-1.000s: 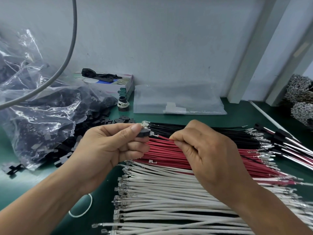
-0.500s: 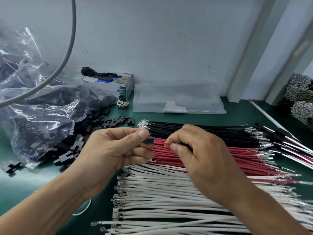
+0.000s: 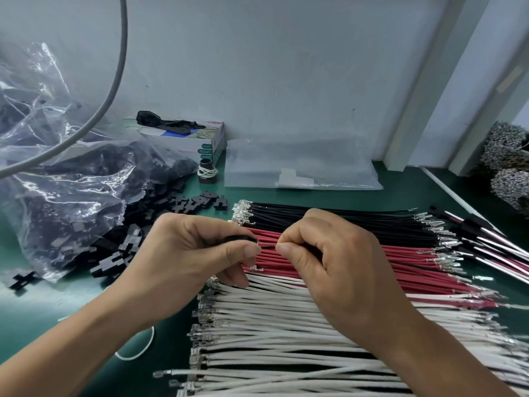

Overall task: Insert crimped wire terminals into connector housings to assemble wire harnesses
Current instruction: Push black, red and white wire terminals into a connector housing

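My left hand (image 3: 194, 253) pinches a small black connector housing (image 3: 242, 239) between thumb and fingers above the wire rows. My right hand (image 3: 329, 259) pinches a red wire right beside the housing; its terminal end is hidden between the fingertips. Below lie rows of black wires (image 3: 329, 216), red wires (image 3: 415, 265) and white wires (image 3: 272, 333), all with crimped metal terminals at their ends. Loose black housings (image 3: 120, 253) spill onto the green mat.
A clear plastic bag (image 3: 57, 179) of housings sits at the left. A cardboard box (image 3: 197, 141), a small black spool (image 3: 206, 171) and a flat clear bag (image 3: 300, 167) stand at the back. Finished harnesses (image 3: 492, 245) lie at the right. A grey cable (image 3: 120, 67) hangs overhead.
My two hands have come closer together; the right hand has pushed the red wire toward the housing until the fingertips nearly touch. The view has dipped slightly.
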A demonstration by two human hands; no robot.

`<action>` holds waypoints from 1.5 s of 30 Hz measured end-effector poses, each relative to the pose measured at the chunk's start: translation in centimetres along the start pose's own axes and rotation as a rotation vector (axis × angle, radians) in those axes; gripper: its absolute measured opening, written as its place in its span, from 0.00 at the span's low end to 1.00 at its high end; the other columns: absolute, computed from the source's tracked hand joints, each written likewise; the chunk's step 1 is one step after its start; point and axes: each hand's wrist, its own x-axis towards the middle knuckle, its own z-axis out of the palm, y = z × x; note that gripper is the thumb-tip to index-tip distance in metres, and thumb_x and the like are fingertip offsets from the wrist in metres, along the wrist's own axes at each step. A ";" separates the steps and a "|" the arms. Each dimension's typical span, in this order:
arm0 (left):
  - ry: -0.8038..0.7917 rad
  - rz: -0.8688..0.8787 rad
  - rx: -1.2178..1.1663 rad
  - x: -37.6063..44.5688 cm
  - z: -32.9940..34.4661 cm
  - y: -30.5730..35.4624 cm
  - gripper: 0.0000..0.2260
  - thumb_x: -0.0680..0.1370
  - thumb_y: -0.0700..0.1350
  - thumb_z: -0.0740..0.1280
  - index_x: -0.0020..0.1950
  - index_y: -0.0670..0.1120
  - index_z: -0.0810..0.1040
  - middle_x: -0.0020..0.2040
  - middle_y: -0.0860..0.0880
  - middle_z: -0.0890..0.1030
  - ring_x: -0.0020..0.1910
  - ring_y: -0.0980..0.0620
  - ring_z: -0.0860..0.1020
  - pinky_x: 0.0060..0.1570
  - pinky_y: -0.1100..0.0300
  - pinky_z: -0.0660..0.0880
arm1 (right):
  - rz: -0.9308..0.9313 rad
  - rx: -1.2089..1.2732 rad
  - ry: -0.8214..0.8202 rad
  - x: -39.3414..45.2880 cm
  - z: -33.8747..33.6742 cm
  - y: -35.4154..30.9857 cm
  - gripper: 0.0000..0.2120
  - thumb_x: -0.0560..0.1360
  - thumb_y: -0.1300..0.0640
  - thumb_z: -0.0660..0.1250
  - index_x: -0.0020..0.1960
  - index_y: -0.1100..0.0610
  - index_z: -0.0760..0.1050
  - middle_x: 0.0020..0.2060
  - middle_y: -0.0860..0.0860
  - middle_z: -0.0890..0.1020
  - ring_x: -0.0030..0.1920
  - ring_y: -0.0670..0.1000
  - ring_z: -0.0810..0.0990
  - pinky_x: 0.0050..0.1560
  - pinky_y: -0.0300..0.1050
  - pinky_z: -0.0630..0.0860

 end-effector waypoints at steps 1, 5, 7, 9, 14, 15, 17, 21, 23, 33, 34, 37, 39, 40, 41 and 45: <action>-0.011 -0.007 -0.004 0.0 0.0 0.1 0.10 0.66 0.47 0.78 0.45 0.47 0.89 0.36 0.39 0.86 0.30 0.42 0.85 0.32 0.58 0.82 | -0.008 0.003 0.000 0.0 0.1 -0.1 0.07 0.78 0.50 0.66 0.42 0.50 0.79 0.37 0.41 0.76 0.38 0.44 0.76 0.38 0.45 0.74; -0.026 -0.013 0.012 -0.2 0.0 0.3 0.10 0.66 0.48 0.77 0.46 0.47 0.89 0.35 0.39 0.86 0.30 0.42 0.85 0.32 0.56 0.83 | -0.038 -0.012 -0.022 -0.1 0.0 -0.1 0.07 0.78 0.50 0.66 0.43 0.50 0.79 0.38 0.40 0.76 0.38 0.44 0.76 0.38 0.45 0.75; -0.028 -0.008 0.049 0.0 0.0 0.3 0.10 0.66 0.50 0.77 0.46 0.49 0.89 0.36 0.41 0.86 0.30 0.43 0.84 0.30 0.57 0.82 | -0.038 -0.096 -0.025 0.0 -0.6 0.1 0.08 0.78 0.47 0.65 0.43 0.48 0.80 0.38 0.40 0.76 0.37 0.44 0.76 0.36 0.47 0.76; -0.015 -0.012 0.061 0.1 0.1 0.2 0.11 0.66 0.50 0.78 0.46 0.50 0.89 0.35 0.42 0.86 0.29 0.45 0.84 0.28 0.61 0.79 | -0.076 -0.239 0.023 0.3 -1.5 0.1 0.08 0.77 0.47 0.67 0.43 0.48 0.80 0.38 0.41 0.77 0.39 0.44 0.74 0.37 0.43 0.74; 0.088 -0.001 0.019 0.2 0.1 -0.1 0.11 0.67 0.48 0.78 0.48 0.48 0.89 0.35 0.42 0.86 0.26 0.45 0.82 0.26 0.60 0.78 | -0.172 -0.124 -0.231 -0.2 -1.7 -1.7 0.07 0.73 0.43 0.70 0.45 0.45 0.79 0.42 0.39 0.75 0.43 0.41 0.73 0.42 0.42 0.73; 0.100 -0.004 0.010 0.3 0.1 -0.2 0.11 0.67 0.48 0.78 0.48 0.48 0.89 0.35 0.42 0.86 0.26 0.45 0.82 0.26 0.59 0.79 | -0.131 -0.094 -0.357 -0.4 -1.4 -2.0 0.10 0.72 0.39 0.69 0.46 0.44 0.79 0.42 0.38 0.75 0.43 0.39 0.74 0.43 0.42 0.72; 0.102 -0.016 0.008 0.4 0.0 -0.3 0.10 0.68 0.47 0.78 0.48 0.47 0.88 0.36 0.42 0.86 0.26 0.46 0.82 0.27 0.59 0.79 | -0.072 -0.070 -0.493 -0.7 -0.8 -2.2 0.12 0.71 0.37 0.68 0.50 0.42 0.78 0.44 0.37 0.76 0.44 0.38 0.74 0.44 0.39 0.70; 0.090 -0.054 0.000 0.5 0.0 -0.4 0.11 0.68 0.46 0.79 0.48 0.46 0.89 0.33 0.42 0.85 0.26 0.47 0.82 0.27 0.62 0.78 | -0.007 -0.015 -0.494 -0.7 -0.4 -2.1 0.04 0.72 0.46 0.70 0.46 0.43 0.78 0.44 0.38 0.78 0.45 0.39 0.76 0.43 0.35 0.70; 0.097 -0.076 -0.022 0.5 0.0 -0.4 0.12 0.66 0.46 0.79 0.48 0.46 0.89 0.33 0.41 0.85 0.27 0.46 0.82 0.27 0.63 0.77 | -0.005 -0.043 -0.483 -0.7 -0.4 -2.2 0.05 0.73 0.44 0.68 0.47 0.43 0.76 0.45 0.37 0.77 0.45 0.38 0.75 0.42 0.32 0.66; 0.046 -0.164 -0.078 0.5 0.0 0.1 0.16 0.61 0.45 0.80 0.48 0.46 0.89 0.35 0.39 0.86 0.30 0.46 0.85 0.29 0.62 0.79 | 0.032 -0.115 -0.502 -0.9 -0.6 -2.7 0.08 0.74 0.39 0.66 0.50 0.40 0.75 0.46 0.36 0.75 0.46 0.38 0.74 0.42 0.31 0.63; 0.041 -0.167 -0.085 0.5 0.0 0.2 0.16 0.61 0.45 0.80 0.48 0.46 0.89 0.36 0.39 0.86 0.30 0.46 0.85 0.29 0.62 0.79 | 0.029 -0.121 -0.515 -0.9 -0.7 -2.8 0.09 0.74 0.38 0.66 0.50 0.40 0.75 0.45 0.36 0.75 0.45 0.37 0.74 0.42 0.30 0.62; 0.042 -0.177 -0.093 0.5 0.1 0.2 0.17 0.60 0.45 0.80 0.48 0.46 0.89 0.35 0.39 0.86 0.30 0.46 0.84 0.29 0.62 0.79 | 0.046 -0.108 -0.576 -0.8 -0.9 -3.0 0.10 0.72 0.37 0.67 0.49 0.40 0.75 0.45 0.35 0.75 0.44 0.36 0.74 0.41 0.31 0.62; 0.045 -0.180 -0.089 0.4 0.2 0.3 0.17 0.60 0.46 0.80 0.48 0.46 0.89 0.35 0.39 0.86 0.30 0.46 0.84 0.29 0.62 0.79 | 0.073 -0.078 -0.609 -0.6 -1.1 -3.1 0.10 0.70 0.39 0.69 0.48 0.40 0.76 0.47 0.33 0.76 0.45 0.36 0.74 0.41 0.32 0.64; 0.047 -0.179 -0.086 0.4 0.2 0.3 0.17 0.60 0.46 0.80 0.48 0.45 0.89 0.35 0.38 0.86 0.30 0.46 0.84 0.29 0.62 0.79 | 0.079 -0.070 -0.614 -0.6 -1.1 -3.1 0.08 0.70 0.40 0.70 0.47 0.40 0.76 0.48 0.32 0.75 0.46 0.35 0.74 0.41 0.32 0.64; 0.048 -0.179 -0.083 0.4 0.2 0.3 0.17 0.61 0.46 0.80 0.48 0.45 0.89 0.35 0.38 0.86 0.30 0.45 0.84 0.29 0.62 0.79 | 0.081 -0.067 -0.610 -0.6 -1.0 -3.1 0.06 0.71 0.42 0.70 0.46 0.41 0.76 0.49 0.31 0.75 0.46 0.35 0.74 0.41 0.32 0.64; 0.056 -0.171 -0.075 0.4 0.2 0.2 0.16 0.62 0.45 0.80 0.48 0.45 0.89 0.35 0.39 0.86 0.30 0.45 0.84 0.30 0.62 0.80 | 0.079 -0.091 -0.537 -0.7 -0.8 -2.6 0.05 0.74 0.46 0.68 0.49 0.40 0.74 0.45 0.34 0.77 0.47 0.35 0.74 0.42 0.32 0.66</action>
